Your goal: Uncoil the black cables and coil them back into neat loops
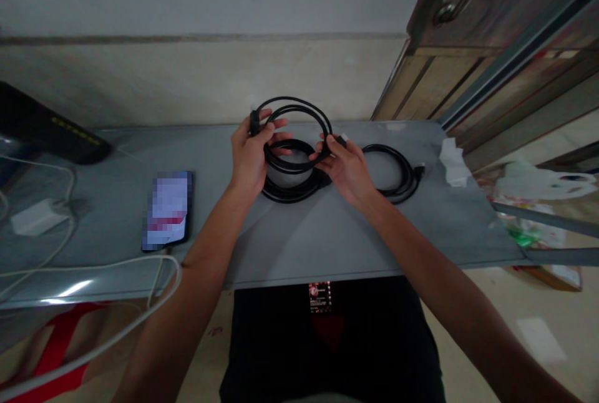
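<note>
A coiled black cable point(297, 100) is held up between both hands over the grey tabletop. My left hand point(251, 156) is closed around the coil's left side, with a black plug point(254, 123) standing up by the thumb. On the right side of the loops, my right hand point(347, 166) pinches the cable near its other connector point(342, 140), which has a light tip. Below the held loops lies another black coiled cable point(292, 194), partly covered by them and by the fingers. A third coiled black cable point(406, 163) rests just beyond my right hand, its plug pointing right.
A phone point(167, 211) lies left of my left forearm, with a white cord point(161, 258) looping past it. A white adapter point(38, 217) and a dark object point(51, 125) are farther left. Crumpled white paper point(453, 163) sits near the right end. A wall point(210, 78) borders the back.
</note>
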A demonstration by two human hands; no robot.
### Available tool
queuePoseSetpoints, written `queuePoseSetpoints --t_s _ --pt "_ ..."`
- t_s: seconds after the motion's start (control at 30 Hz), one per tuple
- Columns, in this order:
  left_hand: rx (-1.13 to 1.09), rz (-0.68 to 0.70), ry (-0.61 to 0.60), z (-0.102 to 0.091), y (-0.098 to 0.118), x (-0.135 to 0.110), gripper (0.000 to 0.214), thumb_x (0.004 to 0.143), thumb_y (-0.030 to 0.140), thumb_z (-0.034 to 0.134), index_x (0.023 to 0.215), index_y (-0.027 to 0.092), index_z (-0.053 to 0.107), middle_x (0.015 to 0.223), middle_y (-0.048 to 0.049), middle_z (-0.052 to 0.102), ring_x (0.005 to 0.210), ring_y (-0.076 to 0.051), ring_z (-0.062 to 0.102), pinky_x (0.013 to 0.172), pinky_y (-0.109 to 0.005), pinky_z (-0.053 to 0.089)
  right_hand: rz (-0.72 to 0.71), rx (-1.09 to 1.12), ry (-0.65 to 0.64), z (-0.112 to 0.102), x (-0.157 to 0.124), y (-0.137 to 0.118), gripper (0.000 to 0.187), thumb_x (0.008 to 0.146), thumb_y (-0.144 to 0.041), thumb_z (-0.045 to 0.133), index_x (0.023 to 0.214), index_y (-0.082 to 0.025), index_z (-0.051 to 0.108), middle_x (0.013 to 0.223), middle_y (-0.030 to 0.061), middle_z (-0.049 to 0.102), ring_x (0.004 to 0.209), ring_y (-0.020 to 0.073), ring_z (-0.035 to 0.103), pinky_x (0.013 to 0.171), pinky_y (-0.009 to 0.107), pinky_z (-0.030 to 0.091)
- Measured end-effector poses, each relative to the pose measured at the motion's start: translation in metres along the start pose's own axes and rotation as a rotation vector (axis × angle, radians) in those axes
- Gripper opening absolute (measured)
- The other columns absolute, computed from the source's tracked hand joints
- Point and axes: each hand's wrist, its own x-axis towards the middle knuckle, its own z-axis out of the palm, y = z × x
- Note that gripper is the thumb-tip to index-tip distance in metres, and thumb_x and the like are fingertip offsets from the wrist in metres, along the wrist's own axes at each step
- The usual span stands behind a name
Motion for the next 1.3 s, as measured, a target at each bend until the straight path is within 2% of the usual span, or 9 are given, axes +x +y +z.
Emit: queuePoseSetpoints --t_s 0.17,0.33,0.53,0.67,0.9,1.17,1.3 --pt "-0.018 -0.015 0.002 0.004 0.003 -0.001 0.023 0.095 0.037 0.091 0.105 0.024 0.074 0.113 -0.0062 0.086 0.090 -0.021 0.085 0.056 -0.021 0.061 -0.009 0.011 0.055 -0.001 0.001 -0.001 0.043 0.086 -0.056 0.094 0.102 -0.028 0.065 0.096 -0.0038 0.076 0.082 0.0138 0.075 0.073 0.027 0.061" --pt "-0.017 -0.015 -0.029 0.008 0.009 -0.004 0.027 0.098 0.047 0.087 0.106 0.024 0.074 0.116 -0.0071 0.087 0.089 -0.021 0.085 0.053 -0.020 0.060 -0.022 0.028 0.070 -0.002 0.002 -0.001 0.045 0.083 -0.056 0.096 0.100 -0.028 0.065 0.095 -0.0035 0.077 0.083 0.0144 0.075 0.075 0.027 0.063" --pt "-0.057 -0.047 0.007 0.006 0.011 -0.004 0.027 0.099 0.045 0.088 0.115 0.028 0.075 0.116 -0.0051 0.088 0.085 -0.020 0.086 0.052 -0.021 0.059 -0.007 -0.006 0.052 -0.002 0.001 0.000 0.048 0.083 -0.060 0.096 0.104 -0.029 0.065 0.103 -0.0027 0.080 0.091 0.0168 0.080 0.076 0.028 0.063" --pt "-0.083 -0.062 -0.003 0.002 0.009 -0.002 0.027 0.100 0.044 0.088 0.120 0.033 0.074 0.113 -0.0007 0.089 0.077 -0.017 0.085 0.050 -0.020 0.056 0.000 0.006 0.022 -0.004 0.000 0.002 0.047 0.083 -0.058 0.096 0.106 -0.029 0.068 0.110 -0.0019 0.082 0.101 0.0186 0.081 0.084 0.032 0.066" --pt "-0.023 -0.023 0.008 0.001 0.009 -0.001 0.018 0.102 0.042 0.084 0.109 0.031 0.072 0.109 -0.0004 0.089 0.072 -0.016 0.082 0.049 -0.021 0.053 0.004 0.017 -0.006 -0.004 -0.001 0.000 0.047 0.079 -0.055 0.101 0.107 -0.029 0.074 0.112 -0.0016 0.082 0.106 0.0188 0.080 0.093 0.035 0.068" --pt "-0.069 0.031 -0.017 -0.001 0.009 0.002 0.008 0.104 0.036 0.077 0.107 0.029 0.077 0.116 -0.0032 0.085 0.099 -0.023 0.085 0.043 -0.024 0.048 0.010 0.023 0.008 -0.002 -0.002 -0.003 0.047 0.078 -0.054 0.101 0.107 -0.028 0.075 0.111 -0.0010 0.083 0.104 0.0185 0.080 0.088 0.034 0.067" --pt "-0.108 -0.086 -0.078 -0.006 0.012 0.002 0.023 0.103 0.048 0.079 0.122 0.035 0.076 0.093 -0.0005 0.084 0.076 -0.020 0.082 0.043 -0.026 0.046 0.011 0.031 -0.011 -0.003 -0.001 -0.003 0.048 0.076 -0.053 0.102 0.109 -0.028 0.077 0.109 -0.0017 0.083 0.101 0.0176 0.080 0.081 0.030 0.067"
